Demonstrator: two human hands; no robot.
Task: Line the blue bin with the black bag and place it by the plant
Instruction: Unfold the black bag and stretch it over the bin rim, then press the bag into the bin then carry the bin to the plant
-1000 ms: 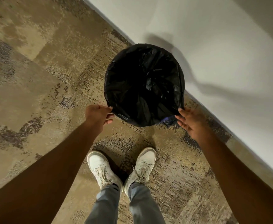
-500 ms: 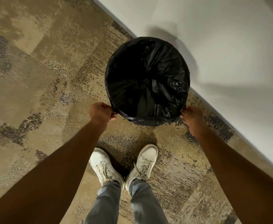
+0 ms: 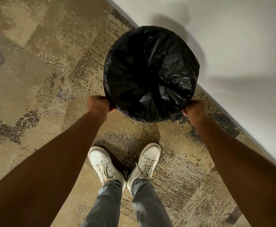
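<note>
Mottled tan and grey carpet (image 3: pixel 35 82) covers the floor, and it runs up to a plain white wall (image 3: pixel 232 38) on the far right side. Right where carpet meets wall sits the bin, totally wrapped by the black bag (image 3: pixel 150 71), so none of the blue shows from up here. The bag lines the inside, all crinkly and shiny, and folds over the round rim the whole way around. No idea whether the bin is resting on the floor or lifted a bit, can't tell from this angle.

Both arms are stretched down to it. The left hand (image 3: pixel 98 104) is curled into a tight fist at the near-left edge of the rim, fingers wrapped in and pinching the bag's overhang, with a thumb tip poking out just under the plastic. The right hand (image 3: pixel 194 108) is doing the same at the near-right edge, knuckles up, fingers closed around a bunched bit of bag that hangs just below the rim.

Below that you've got two white sneakers (image 3: pixel 124 163), toes angled outward, heels nearly touching, and grey jeans (image 3: pixel 127 205).
</note>
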